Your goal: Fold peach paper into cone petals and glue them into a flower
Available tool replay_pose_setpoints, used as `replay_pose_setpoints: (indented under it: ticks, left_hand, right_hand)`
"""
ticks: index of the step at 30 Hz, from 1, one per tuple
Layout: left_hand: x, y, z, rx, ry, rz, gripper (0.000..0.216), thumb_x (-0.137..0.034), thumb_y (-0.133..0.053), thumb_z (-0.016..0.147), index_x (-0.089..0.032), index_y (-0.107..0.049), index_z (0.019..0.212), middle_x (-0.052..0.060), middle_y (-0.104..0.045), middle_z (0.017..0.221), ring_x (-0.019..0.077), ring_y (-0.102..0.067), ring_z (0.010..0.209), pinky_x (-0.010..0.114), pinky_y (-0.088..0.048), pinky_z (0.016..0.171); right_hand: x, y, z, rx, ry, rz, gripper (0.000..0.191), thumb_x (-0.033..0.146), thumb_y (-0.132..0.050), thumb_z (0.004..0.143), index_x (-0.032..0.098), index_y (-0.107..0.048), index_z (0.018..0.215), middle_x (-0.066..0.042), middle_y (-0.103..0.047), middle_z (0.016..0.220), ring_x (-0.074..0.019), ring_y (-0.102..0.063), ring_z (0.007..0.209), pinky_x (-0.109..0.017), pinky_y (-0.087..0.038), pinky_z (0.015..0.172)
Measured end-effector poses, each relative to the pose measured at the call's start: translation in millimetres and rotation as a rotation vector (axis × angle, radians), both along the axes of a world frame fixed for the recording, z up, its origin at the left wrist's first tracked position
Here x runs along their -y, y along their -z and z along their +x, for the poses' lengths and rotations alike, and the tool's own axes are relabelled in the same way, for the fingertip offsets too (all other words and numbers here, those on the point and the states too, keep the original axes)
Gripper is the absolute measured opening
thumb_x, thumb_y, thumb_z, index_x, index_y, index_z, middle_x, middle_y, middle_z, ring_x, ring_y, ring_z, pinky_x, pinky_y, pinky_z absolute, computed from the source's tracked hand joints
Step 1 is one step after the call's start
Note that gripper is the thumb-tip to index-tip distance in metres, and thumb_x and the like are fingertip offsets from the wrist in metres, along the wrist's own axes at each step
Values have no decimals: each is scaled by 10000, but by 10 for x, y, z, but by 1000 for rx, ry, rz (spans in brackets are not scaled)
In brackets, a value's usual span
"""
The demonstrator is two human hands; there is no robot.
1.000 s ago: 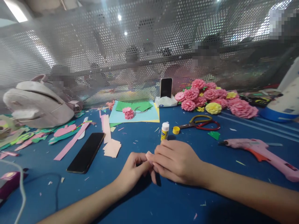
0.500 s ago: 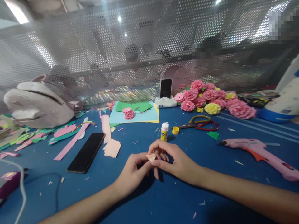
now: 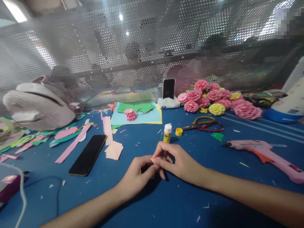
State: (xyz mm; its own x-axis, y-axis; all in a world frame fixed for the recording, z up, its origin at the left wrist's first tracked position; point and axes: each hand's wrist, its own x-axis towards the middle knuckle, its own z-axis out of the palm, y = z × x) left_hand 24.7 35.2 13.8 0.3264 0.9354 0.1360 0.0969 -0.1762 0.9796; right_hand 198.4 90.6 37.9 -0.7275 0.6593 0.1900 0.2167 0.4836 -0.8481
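Observation:
Between my two hands is a small folded piece of peach paper, mostly covered by fingers. My left hand pinches it from the left, thumb on the near side. From the right, my right hand closes thumb and forefinger on the same paper. A white and yellow glue stick stands upright just beyond my right hand, its yellow cap beside it. Left of my hands lie several cut peach paper pieces.
A black phone lies at left, near a pink paper strip. Scissors and a pink glue gun lie at right. Paper flowers, a propped phone and a bag stand along the perforated screen.
The fingers have closed further over the peach paper, so less of it shows. My right hand's fingers have shifted slightly; both arms stay nearly in place.

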Motion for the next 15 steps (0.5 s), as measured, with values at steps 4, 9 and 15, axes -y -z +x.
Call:
replay_pose_setpoints:
  ticks: [4,9,15]
  left_hand:
    - [-11,-9,-6,82,-4,-29,318,-374,-519,958,-109,-661,853,60,-672,722,119,-523,618,219,-416,619]
    - [-21,-5,-24,125,-23,-53,335,-406,-519,950,-112,-640,843,59,-650,704,128,-519,606,238,-419,617]
    - [-33,39,-45,165,-49,-34,347,-400,-459,978,-156,-509,736,36,-611,683,127,-487,605,251,-393,635]
  right_hand:
    - [-205,-164,107,-89,137,293,315,383,-662,872,208,-546,1106,-15,-594,904,-142,-534,748,-260,-448,681]
    - [-620,-49,277,-96,470,537,493,370,-682,836,203,-451,1238,-97,-559,1147,-237,-537,1026,-362,-466,820]
    - [-640,161,251,311,272,645,146,282,-577,917,157,-612,986,-113,-646,999,-278,-571,962,-460,-437,862]
